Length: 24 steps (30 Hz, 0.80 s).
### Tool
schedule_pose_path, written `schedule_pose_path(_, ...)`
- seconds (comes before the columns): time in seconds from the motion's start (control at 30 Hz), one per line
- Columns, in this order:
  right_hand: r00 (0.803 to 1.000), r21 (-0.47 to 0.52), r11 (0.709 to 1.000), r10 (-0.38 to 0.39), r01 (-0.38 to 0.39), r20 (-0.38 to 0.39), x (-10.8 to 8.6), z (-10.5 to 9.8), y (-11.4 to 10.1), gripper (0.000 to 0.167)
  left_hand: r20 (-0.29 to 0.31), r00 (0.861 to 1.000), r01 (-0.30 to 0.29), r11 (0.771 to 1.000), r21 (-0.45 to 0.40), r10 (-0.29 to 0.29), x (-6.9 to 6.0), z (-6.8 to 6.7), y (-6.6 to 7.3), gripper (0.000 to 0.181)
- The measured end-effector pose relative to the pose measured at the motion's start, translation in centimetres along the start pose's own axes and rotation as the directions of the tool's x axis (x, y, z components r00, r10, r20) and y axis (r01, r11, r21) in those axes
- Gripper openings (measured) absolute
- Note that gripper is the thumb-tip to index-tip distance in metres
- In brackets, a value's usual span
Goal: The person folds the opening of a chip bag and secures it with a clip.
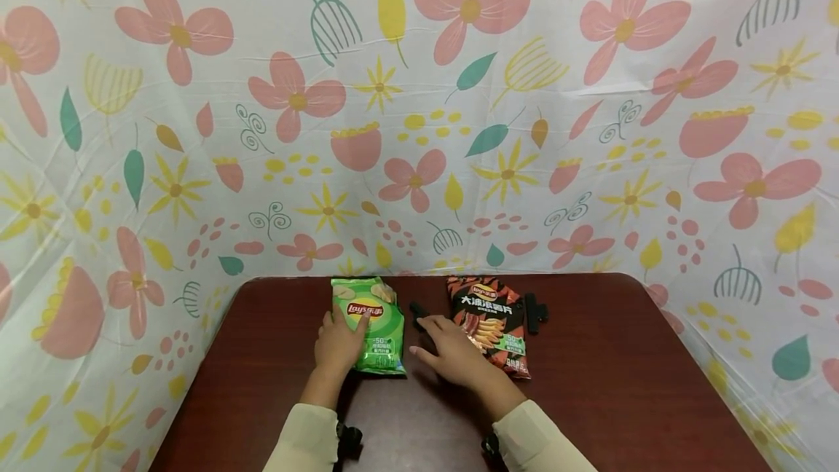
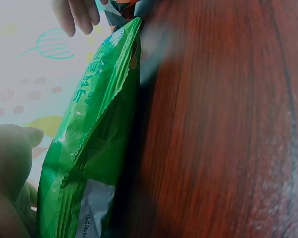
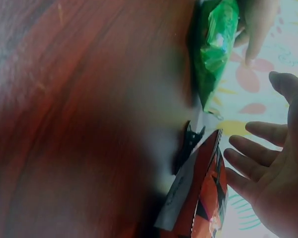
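A green Lay's chip bag (image 1: pixel 383 333) lies face up on the table, with my left hand (image 1: pixel 337 341) over its left side. The thumb shows above the printed front, and some fingers are hidden at the bag's edge in the left wrist view. My right hand (image 1: pixel 452 352) is between the two bags, fingers spread and nothing held. Close to its fingertips lies a black clip (image 1: pixel 417 309), also seen in the right wrist view (image 3: pixel 188 145). Beside that hand is a black-and-orange Lay's chip bag (image 1: pixel 488 312), partly covered by it.
A second black clip (image 1: pixel 536 313) lies just right of the black-and-orange bag. The dark red wooden table (image 1: pixel 609 384) ends at the back against a white curtain (image 1: pixel 419 239) printed with flowers and leaves.
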State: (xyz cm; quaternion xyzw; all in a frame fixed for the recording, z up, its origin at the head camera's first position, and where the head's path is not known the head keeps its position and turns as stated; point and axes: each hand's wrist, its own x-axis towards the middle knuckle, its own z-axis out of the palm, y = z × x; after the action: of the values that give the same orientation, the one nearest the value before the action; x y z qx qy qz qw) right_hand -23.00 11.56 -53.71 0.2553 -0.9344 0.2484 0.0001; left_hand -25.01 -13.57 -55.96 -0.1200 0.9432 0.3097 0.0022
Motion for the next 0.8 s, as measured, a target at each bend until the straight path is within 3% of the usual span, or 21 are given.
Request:
schedule_pose_path(0.4, 0.997, -0.024, 0.999, -0.045, 0.047, 0.065, 0.3, 1.1, -1.3, 0.063, -0.008, 1.0, -0.004, 1.0, -0.019, 0.004, 0.0, -0.2, 0.0, 0.093)
schedule_pose_path(0.8, 0.987, -0.071, 0.997, -0.01, 0.021, 0.159, 0.3, 2.3, -1.6, 0.067, -0.02, 1.0, -0.008, 0.998, -0.065, 0.006, 0.0, 0.1, -0.2, 0.089)
